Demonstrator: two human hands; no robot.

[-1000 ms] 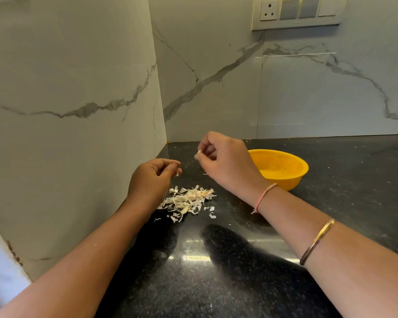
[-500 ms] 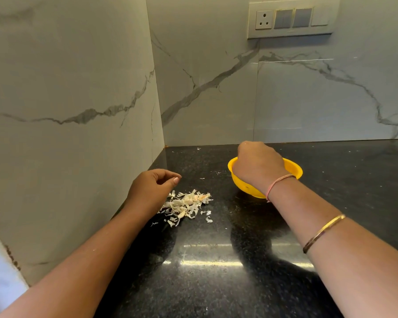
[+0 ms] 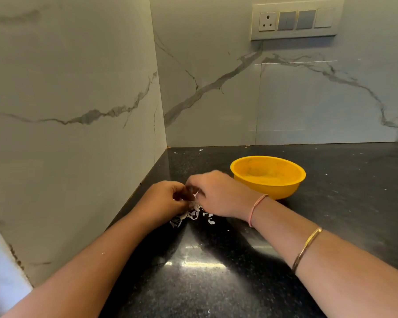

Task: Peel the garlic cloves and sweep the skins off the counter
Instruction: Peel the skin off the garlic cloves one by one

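Though partly covered by both forearms, table (image 3: 354,214): dark polished stone; work kept in the wall corner, presumably to contain litter.
Bowl (image 3: 280,191): yellow, just right of the hands, within easy reach for peeled cloves; contents unclear.
Right hand (image 3: 221,196): fingers pinching a pale scrap (image 3: 195,196).
Left hand (image 3: 163,200): fingers curled together; contents hidden.
Skins (image 3: 192,215): heaped on table beneath both hands.
Writing: none legible; switch plate (image 3: 296,19) unmarked.

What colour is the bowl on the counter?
Yellow; the bowl shows best in the head view.

One bowl (image 3: 276,191), one skin pile (image 3: 193,215).
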